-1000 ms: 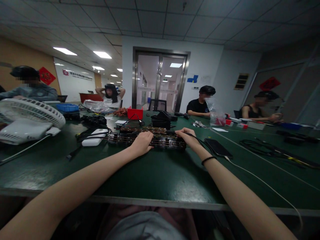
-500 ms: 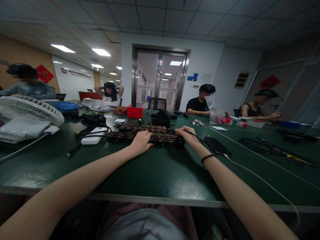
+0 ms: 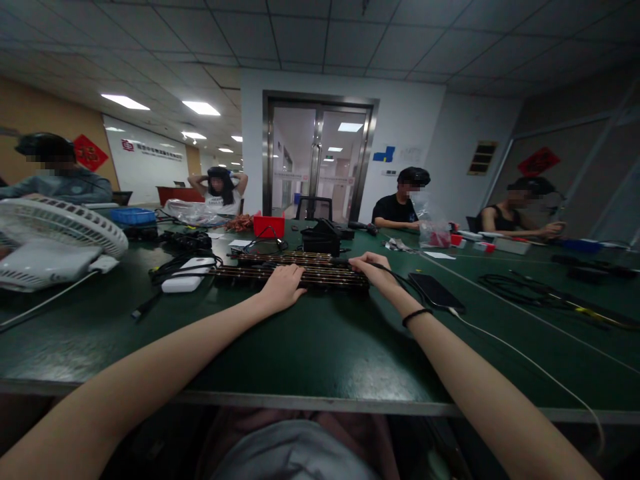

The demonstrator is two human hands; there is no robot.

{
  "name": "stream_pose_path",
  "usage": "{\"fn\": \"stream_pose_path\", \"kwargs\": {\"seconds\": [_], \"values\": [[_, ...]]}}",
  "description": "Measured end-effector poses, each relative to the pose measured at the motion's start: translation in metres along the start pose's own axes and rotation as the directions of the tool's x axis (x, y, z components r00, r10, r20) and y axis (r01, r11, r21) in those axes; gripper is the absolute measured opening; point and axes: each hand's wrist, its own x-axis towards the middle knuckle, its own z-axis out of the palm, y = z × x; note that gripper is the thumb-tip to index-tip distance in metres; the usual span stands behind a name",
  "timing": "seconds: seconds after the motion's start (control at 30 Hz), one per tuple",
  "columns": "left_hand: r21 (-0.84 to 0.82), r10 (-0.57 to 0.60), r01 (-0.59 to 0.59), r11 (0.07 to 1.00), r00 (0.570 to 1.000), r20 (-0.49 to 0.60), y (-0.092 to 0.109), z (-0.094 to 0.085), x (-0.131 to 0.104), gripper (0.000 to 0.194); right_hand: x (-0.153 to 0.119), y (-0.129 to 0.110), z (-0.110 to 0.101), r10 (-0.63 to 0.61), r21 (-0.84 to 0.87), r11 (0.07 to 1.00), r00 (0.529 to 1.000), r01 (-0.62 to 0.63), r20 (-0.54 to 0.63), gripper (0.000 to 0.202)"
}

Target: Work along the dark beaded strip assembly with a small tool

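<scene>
A row of long dark strips (image 3: 330, 275) with thin gold-coloured lines and small bright dots lies crosswise on the green table. My left hand (image 3: 283, 287) rests on the strips near their middle, palm down with the fingers stretched out and the thumb apart. At their right end my right hand (image 3: 373, 268) is closed in a pinch on the slim dark end of a black cable (image 3: 399, 279). That end points left over the strips, and its tip is too small to make out. The cable runs back past my wrist.
A black phone (image 3: 436, 292) with a white charging cord lies to the right. Left are a white box-shaped device (image 3: 186, 279), dark cables and a white fan (image 3: 55, 233). Behind the strips stand a black device (image 3: 323, 237) and a red bin (image 3: 269, 225). Several people sit around the table.
Both hands stay in nearly the same places on the strips. The view has shifted very slightly.
</scene>
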Motion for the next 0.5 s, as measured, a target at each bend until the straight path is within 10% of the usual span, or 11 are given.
{"fn": "stream_pose_path", "kwargs": {"seconds": [0.5], "values": [[-0.003, 0.002, -0.002, 1.0, 1.0, 0.008, 0.001, -0.003, -0.001, 0.042, -0.002, -0.012, 0.0, -0.077, -0.046, 0.996, 0.995, 0.074, -0.061, 0.02]]}}
